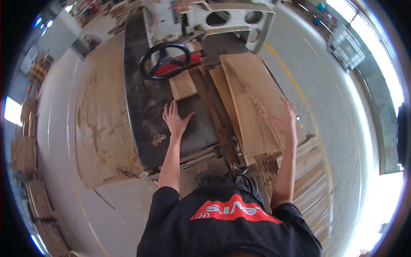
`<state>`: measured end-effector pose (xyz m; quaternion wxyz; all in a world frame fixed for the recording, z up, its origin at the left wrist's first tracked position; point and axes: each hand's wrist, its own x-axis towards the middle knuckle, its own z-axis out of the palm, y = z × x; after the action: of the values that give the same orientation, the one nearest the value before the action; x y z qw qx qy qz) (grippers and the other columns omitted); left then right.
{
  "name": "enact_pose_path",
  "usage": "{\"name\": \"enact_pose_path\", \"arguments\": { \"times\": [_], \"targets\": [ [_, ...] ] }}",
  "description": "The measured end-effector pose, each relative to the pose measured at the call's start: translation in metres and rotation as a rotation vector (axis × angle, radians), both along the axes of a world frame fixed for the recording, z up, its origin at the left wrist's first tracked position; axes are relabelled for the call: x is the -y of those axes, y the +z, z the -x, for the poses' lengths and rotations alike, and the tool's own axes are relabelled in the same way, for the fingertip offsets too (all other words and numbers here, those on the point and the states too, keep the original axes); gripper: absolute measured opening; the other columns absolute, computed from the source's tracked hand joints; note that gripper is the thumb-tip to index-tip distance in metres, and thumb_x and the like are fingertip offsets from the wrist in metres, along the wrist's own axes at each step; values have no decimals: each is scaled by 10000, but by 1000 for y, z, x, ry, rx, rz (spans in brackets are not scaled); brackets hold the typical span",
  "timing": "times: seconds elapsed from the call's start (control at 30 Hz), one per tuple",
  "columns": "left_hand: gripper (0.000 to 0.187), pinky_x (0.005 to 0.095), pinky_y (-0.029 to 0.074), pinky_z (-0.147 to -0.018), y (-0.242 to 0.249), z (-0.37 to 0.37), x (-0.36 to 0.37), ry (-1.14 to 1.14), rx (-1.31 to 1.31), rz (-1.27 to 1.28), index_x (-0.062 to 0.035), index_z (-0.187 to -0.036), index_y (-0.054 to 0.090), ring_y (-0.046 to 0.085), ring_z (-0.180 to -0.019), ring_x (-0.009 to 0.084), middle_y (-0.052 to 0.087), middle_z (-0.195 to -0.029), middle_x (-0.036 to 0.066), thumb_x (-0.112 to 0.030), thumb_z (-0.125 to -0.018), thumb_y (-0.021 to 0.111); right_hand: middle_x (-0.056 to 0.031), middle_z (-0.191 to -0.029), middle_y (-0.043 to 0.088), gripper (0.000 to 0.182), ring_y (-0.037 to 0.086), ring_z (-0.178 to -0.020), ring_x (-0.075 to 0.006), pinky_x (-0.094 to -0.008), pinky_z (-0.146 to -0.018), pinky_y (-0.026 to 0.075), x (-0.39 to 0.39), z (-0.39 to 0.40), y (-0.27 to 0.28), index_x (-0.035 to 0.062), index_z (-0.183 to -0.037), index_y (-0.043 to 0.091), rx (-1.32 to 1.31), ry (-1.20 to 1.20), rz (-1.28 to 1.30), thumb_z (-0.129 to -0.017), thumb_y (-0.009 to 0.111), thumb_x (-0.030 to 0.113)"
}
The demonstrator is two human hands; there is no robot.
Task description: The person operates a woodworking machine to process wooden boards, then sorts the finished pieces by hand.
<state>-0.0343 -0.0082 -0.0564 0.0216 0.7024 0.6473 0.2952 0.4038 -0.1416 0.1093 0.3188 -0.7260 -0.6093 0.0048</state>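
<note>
Ahead of me, the dark worktop (147, 103) reaches toward the white machine frame (242, 21), with a wide wooden panel (100, 111) on its left side, strewn with sawdust. Long boards (239, 103) lie overlapped and slightly fanned on the right of the worktop, and a brown rail (217, 120) runs between them and the left part. A black handwheel (165, 61) stands at the far end, just beyond the small board (183, 85), which lies flat left of the rail. I have my left hand (174, 121) open, fingers spread at the small board's near edge; whether they touch it, I cannot tell. My right hand (285, 124) is over the long boards, its grip open too, thumb apart from the fingers.
</note>
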Motion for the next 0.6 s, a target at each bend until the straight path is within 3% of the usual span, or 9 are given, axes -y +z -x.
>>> {"name": "enact_pose_path", "arguments": {
  "times": [0.03, 0.13, 0.23, 0.43, 0.6],
  "targets": [
    [1074, 571, 245, -1286, 2, -1, 1, -5, -6, 9, -43, -1602, 497, 347, -1588, 387, 544, -1606, 164, -663, -809, 872, -254, -1557, 523, 1202, 464, -1478, -424, -548, -1230, 403, 1, -21, -7, 28, -1565, 492, 37, -101, 153, -600, 1025, 507],
    [1022, 586, 233, -1285, 5, -5, 5, -16, 12, 45, -40, -1582, 530, 332, -1599, 386, 543, -1620, 142, -678, -845, 834, -280, -1698, 336, 1464, 333, -1565, -464, -572, -1269, 349, -2, -59, -23, 70, -1669, 346, -41, -46, 478, -484, 1046, 569],
    [940, 592, 240, -1278, 2, -2, 2, -18, 11, 3, -33, -1528, 586, 344, -1588, 392, 556, -1605, 141, -649, -860, 827, -324, -1737, 232, 1580, 274, -1584, -527, -616, -1287, 296, 1, -47, -22, 105, -1708, 284, 118, -94, 573, -421, 1045, 615],
    [721, 583, 293, -1243, 1, -4, 3, 2, 21, -42, -36, -1404, 685, 403, -1547, 382, 607, -1544, 138, -538, -905, 820, -409, -1705, 217, 1608, 235, -1580, -585, -642, -1302, 213, 10, -31, -23, 142, -1731, 243, 132, -72, 563, -423, 1023, 657],
    [531, 579, 335, -1213, -11, -15, 21, -6, 134, -231, -76, -1296, 729, 446, -1511, 397, 651, -1475, 129, -425, -912, 844, -413, -1680, 280, 1488, 284, -1558, -588, -631, -1286, 237, 22, -3, -18, 131, -1710, 317, 104, -77, 508, -501, 993, 671]
  ]
}}
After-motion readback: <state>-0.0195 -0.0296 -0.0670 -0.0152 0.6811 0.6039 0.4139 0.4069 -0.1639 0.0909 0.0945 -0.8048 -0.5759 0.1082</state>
